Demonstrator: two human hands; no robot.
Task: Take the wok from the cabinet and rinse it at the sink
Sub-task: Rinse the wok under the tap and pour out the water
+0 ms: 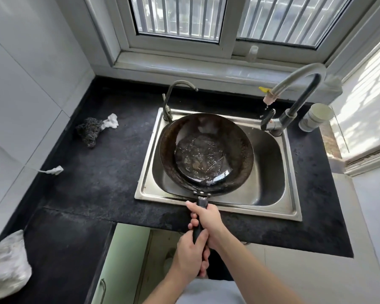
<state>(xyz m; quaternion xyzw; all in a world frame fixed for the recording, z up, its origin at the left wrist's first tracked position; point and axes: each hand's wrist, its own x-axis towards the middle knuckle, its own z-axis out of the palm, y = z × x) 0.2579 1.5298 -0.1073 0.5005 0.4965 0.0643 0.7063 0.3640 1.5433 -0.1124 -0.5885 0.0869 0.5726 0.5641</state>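
The wok (206, 152) is held over the sink (270, 189) with water inside, so the rinsing step is judged to be in hand

The long black handle (199, 227) is gripped by both hands: the right hand (208, 218) is closed around it near the pan, and the left hand (191, 260) is closed around its lower end, with all fingers wrapped tight. The pan is kept above the left part of the basin, and a shallow pool of water is seen at its bottom. Only a few drops are seen under the tall faucet (294, 88), which stands to the right of the pan. As the next move, the water is probably to be swirled and poured out, so a firm hold and a slow tilt toward the basin are called for, otherwise water could be spilled on the counter (92, 189)
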